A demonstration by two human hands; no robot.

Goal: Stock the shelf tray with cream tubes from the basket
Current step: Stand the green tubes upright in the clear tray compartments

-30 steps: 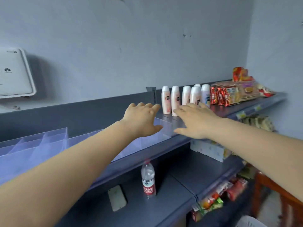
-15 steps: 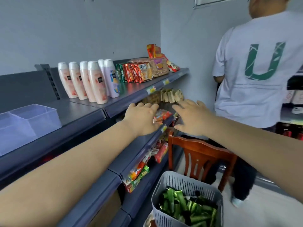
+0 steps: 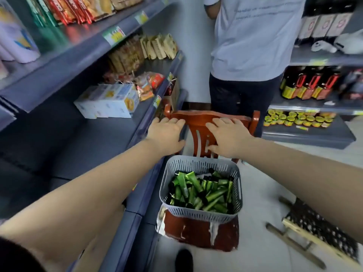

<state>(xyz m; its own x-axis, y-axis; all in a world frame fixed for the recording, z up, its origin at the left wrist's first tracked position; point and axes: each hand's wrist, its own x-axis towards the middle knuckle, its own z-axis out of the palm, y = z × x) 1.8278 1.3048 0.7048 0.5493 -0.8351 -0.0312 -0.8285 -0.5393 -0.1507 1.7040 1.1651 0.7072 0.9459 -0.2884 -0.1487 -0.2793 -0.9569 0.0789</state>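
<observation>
A grey slotted basket (image 3: 200,213) stands on the seat of a red wooden chair (image 3: 198,234) below me. It is filled with several green cream tubes (image 3: 202,190) with black caps. My left hand (image 3: 167,134) and my right hand (image 3: 227,136) are stretched out above and beyond the basket, in front of the chair back (image 3: 196,116). Both hands have straight fingers, palms down, and hold nothing. The clear shelf tray is out of view.
Grey shelves (image 3: 59,75) on the left carry snack packs, white boxes (image 3: 110,103) and bottles. A person in a pale T-shirt (image 3: 253,36) stands just behind the chair. More shelves with bottles and cans (image 3: 298,118) are at the right. A low stool (image 3: 318,232) lies on the floor.
My view swung from the upper shelf and its clear tray rightward and down to the basket on the chair. Both hands stayed outstretched and empty throughout.
</observation>
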